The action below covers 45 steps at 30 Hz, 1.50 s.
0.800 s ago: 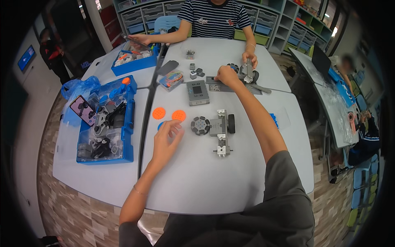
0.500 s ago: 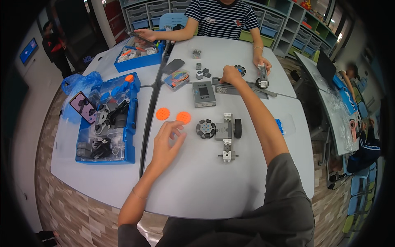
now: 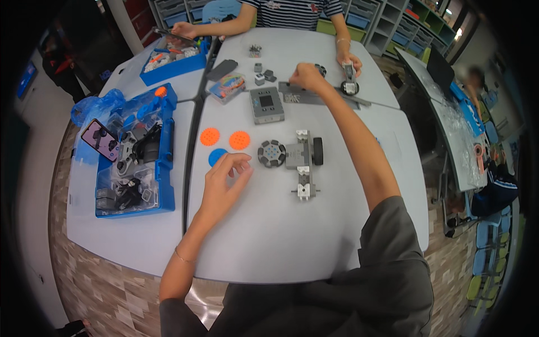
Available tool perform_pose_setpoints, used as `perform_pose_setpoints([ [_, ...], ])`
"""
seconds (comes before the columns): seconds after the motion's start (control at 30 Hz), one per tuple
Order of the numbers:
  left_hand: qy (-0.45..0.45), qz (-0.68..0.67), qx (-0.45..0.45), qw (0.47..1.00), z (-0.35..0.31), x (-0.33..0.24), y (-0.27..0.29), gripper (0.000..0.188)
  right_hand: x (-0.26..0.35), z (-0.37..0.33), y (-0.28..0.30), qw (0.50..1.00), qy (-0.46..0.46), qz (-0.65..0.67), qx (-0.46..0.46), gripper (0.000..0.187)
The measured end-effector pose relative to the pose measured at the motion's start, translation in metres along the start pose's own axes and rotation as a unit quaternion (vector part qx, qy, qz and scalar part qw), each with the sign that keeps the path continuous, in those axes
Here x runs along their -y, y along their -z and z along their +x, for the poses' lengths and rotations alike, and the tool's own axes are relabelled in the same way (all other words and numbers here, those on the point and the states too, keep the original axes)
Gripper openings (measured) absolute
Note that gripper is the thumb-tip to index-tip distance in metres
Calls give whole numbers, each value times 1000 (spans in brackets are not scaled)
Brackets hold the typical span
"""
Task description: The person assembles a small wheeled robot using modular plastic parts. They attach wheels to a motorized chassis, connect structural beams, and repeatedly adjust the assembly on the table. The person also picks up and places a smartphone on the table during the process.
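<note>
My left hand (image 3: 225,178) hovers over the near table, fingers loosely curled and apart, holding nothing. Just beyond it lie a blue disc (image 3: 217,156), partly covered by the hand, and two toothed orange discs, a left one (image 3: 210,136) and a right one (image 3: 240,140). My right hand (image 3: 306,77) is stretched far forward over long grey flat pieces (image 3: 320,99). Its fingers are bent and pressed together; what they grip is hidden. Between my arms sits a grey motor assembly (image 3: 297,157) with an omni wheel (image 3: 272,154), a black tyre (image 3: 318,151) and pale brackets.
A grey controller block (image 3: 266,105) stands beyond the assembly, near a clear box of small parts (image 3: 227,88) and several grey cubes. At left is a blue case (image 3: 168,191) with a phone (image 3: 101,140). Across the table, a person holds a wheeled part (image 3: 349,78).
The view has tipped, moving the table upward in the picture. My left hand has drawn back slightly, uncovering the blue disc and the right orange disc. My right hand stays over the grey pieces.
</note>
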<state>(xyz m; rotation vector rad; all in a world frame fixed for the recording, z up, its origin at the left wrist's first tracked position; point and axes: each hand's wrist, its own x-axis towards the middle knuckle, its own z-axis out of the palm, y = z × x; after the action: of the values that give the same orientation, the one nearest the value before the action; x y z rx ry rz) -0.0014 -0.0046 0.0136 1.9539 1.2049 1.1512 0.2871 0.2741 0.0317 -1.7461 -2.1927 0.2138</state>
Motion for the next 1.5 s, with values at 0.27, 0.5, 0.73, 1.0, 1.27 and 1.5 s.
perform_pose_setpoints([
  [0.27,-31,-36,150,988,-14,-17,-37,34,22,-215,61,866,32,498,43,9],
  [0.5,-43,-7,166,985,-14,-9,-67,22,26,-328,19,832,-61,550,28,7],
  [0.73,-16,-7,154,988,-14,-9,-77,11,26,-338,-3,851,-76,520,1,11],
  [1.0,-40,-24,116,992,-18,-6,-83,11,39,-348,-5,899,-74,430,-21,5],
  [1.27,-31,-41,105,993,-21,-5,-85,13,46,-350,-14,894,-12,437,-103,11],
  [1.5,-26,-41,111,993,-20,-5,-85,14,46,-348,-12,887,-36,453,-83,10],
])
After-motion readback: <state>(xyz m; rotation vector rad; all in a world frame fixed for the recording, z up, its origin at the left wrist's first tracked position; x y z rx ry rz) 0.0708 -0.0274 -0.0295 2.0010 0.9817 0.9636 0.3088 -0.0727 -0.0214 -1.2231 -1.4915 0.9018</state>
